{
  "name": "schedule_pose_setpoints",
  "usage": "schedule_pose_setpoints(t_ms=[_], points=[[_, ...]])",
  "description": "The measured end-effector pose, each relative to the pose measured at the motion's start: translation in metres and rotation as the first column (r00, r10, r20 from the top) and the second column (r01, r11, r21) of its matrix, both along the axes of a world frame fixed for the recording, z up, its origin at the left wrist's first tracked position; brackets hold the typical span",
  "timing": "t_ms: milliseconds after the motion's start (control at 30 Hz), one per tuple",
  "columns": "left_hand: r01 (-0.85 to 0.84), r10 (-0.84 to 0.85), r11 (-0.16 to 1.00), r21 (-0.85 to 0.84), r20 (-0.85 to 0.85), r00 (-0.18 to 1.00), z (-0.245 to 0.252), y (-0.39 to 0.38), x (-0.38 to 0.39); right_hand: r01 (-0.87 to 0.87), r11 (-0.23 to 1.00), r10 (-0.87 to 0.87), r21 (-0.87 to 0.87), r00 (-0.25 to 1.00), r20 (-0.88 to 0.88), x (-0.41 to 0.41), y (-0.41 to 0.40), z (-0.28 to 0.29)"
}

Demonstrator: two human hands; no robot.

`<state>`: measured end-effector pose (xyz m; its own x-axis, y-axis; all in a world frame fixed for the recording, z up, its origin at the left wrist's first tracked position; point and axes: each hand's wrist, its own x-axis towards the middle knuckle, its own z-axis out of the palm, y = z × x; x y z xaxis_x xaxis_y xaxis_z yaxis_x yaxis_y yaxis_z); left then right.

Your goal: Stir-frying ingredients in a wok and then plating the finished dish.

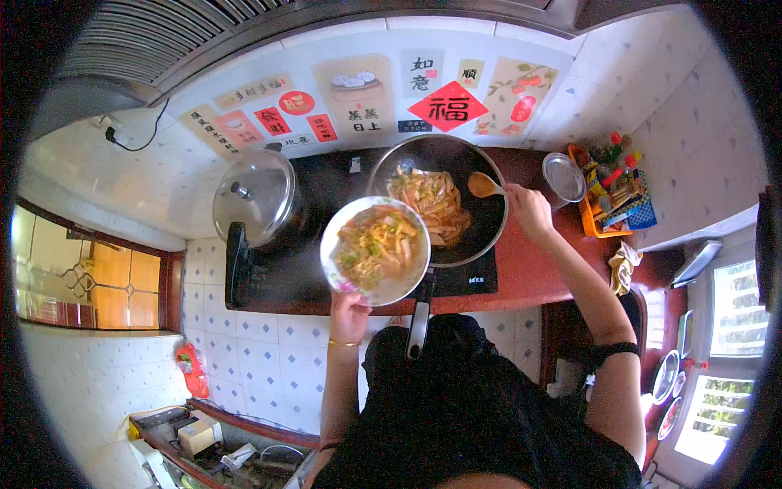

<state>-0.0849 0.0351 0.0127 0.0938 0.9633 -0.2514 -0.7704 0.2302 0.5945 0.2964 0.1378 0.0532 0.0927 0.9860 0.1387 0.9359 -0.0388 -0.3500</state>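
My left hand (349,318) grips a white bowl (333,235) with a floral rim by its near edge. Cooked food (391,238) in strips with bits of green lies in the bowl, which overlaps the near left part of a frying pan (482,223). More sliced food (431,198), brown and glossy, covers part of the pan's bottom. Over the pan's right rim, my right hand (530,211) holds a wooden spoon (482,184) with its head above the bare right side of the pan. The pan's handle (418,327) points toward my body.
A pot with a glass lid (253,192) stands left on the black cooktop (317,165). Right on the red-brown counter (537,275) are a round clear lid (563,177), an orange basket (586,211) of packets and a cloth (623,267). A range hood (183,43) hangs above.
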Motion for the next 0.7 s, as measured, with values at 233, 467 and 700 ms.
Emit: schedule_pose_setpoints(t_ms=[233,467,700], points=[[-0.154,0.155,0.988,0.01,-0.067,0.986,0.007,-0.024,-0.032,-0.008,0.997,0.013,-0.08,0.997,0.07,-0.027,0.031,-0.054],[-0.216,0.214,0.976,-0.02,-0.058,0.975,0.009,-0.038,-0.049,-0.219,0.95,0.223,-0.223,0.975,-0.005,-0.042,0.038,-0.038],[-0.228,0.228,0.974,0.002,-0.004,0.974,-0.001,-0.041,-0.054,-0.169,0.971,0.191,-0.172,0.973,0.126,-0.027,0.066,-0.022]])
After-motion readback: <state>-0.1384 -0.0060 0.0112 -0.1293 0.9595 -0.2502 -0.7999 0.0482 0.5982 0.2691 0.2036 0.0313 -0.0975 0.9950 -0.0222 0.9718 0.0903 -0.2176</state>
